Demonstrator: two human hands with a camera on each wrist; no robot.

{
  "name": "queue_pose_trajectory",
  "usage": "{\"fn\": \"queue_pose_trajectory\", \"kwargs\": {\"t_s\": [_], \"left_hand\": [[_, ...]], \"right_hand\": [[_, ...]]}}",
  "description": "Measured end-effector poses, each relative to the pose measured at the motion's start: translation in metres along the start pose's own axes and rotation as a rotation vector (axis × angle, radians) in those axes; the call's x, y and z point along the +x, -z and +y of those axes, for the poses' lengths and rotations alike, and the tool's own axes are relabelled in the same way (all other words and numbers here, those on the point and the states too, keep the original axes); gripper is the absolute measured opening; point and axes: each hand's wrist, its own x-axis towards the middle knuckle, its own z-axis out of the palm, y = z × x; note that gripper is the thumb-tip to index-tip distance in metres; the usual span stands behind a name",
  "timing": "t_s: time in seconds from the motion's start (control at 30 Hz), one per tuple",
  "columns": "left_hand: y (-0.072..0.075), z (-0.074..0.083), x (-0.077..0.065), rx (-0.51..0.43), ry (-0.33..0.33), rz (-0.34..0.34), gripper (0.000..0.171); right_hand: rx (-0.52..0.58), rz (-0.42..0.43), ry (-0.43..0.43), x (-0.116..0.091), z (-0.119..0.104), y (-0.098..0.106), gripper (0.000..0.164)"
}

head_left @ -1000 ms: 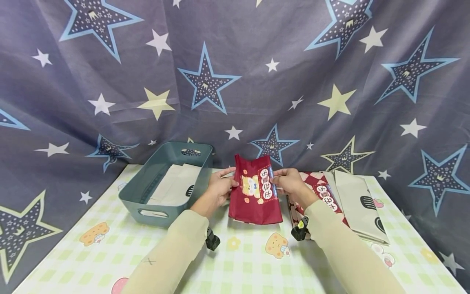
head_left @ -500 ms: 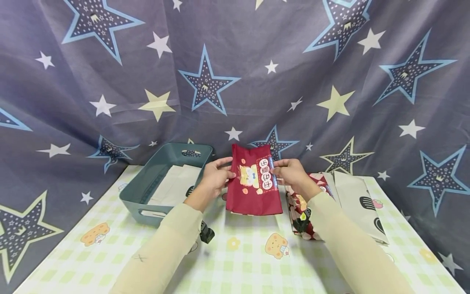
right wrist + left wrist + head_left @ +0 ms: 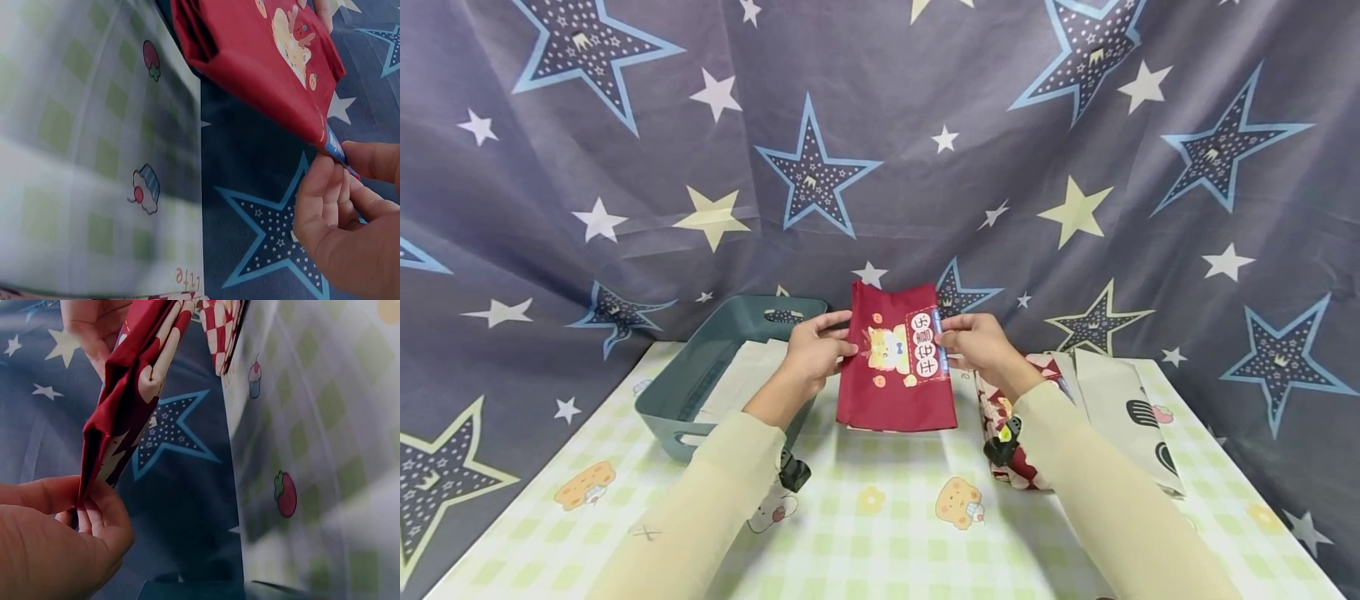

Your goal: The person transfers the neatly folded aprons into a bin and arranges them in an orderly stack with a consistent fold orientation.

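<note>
A folded red cloth [image 3: 897, 404] with a cartoon animal and white lettering hangs tilted above the table, its lower edge toward me. My left hand [image 3: 811, 352] pinches its left edge between thumb and fingers. On the other edge, by a blue strip, my right hand [image 3: 983, 346] pinches it the same way. In the left wrist view, the cloth [image 3: 119, 394] shows several folded layers, with a patterned side underneath. The right wrist view shows the thumb and fingers of my right hand [image 3: 356, 231] on the blue-edged corner.
A teal basket [image 3: 662, 429] stands at left with a folded off-white cloth [image 3: 741, 379] inside. At right lie a folded red-and-cream patterned cloth [image 3: 992, 417], partly behind my right arm, and a folded off-white cloth [image 3: 1116, 396]. A starry curtain [image 3: 880, 167] hangs behind the table.
Both hands have raised the folded red cloth and carried it left, toward the basket. My left hand now overlaps the basket's right side in the head view.
</note>
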Motion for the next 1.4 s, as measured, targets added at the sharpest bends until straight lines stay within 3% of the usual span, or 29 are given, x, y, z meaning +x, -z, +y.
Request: {"fn": "queue_pose_trajectory", "kwargs": {"t_s": [0.37,0.83,1.1,1.4], "left_hand": [[0.031,0.014,-0.009,0.074,-0.038,-0.020,0.059],[0.077,0.028,-0.016,0.078,-0.033,-0.031,0.060],[0.098,0.039,-0.015,0.104,-0.017,-0.034,0.060],[0.118,0.052,-0.015,0.131,0.002,-0.015,0.061]], "right_hand": [[0.076,-0.024,-0.029,-0.001,-0.009,-0.025,0.029],[0.152,-0.074,-0.076,-0.002,-0.021,-0.065,0.027],[0.289,-0.068,-0.149,0.001,-0.028,-0.089,0.030],[0.476,-0.126,-0.129,0.002,-0.034,-0.109,0.029]]}}
